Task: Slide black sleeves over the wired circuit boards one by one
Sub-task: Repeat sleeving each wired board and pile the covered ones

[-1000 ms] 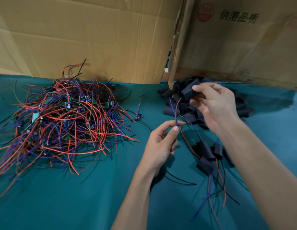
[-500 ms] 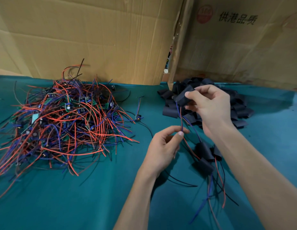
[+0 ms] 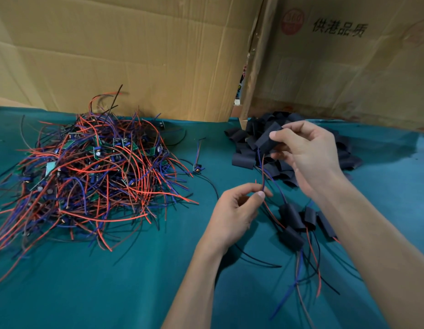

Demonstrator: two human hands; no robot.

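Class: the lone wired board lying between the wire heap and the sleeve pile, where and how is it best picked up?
Pinch the lone wired board by its small block end, coming from above: it lies flat on the green cloth apart from the heap, its wires trailing away behind.

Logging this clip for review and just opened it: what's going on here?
A person is sleeving wired circuit boards at a green table. The right hand holds a black sleeve with wires hanging out of it, and the left hand pinches those wires lower down. A tangled heap of unsleeved boards lies to the left, spare sleeves are piled behind the hands, and a few finished pieces rest near the right forearm.
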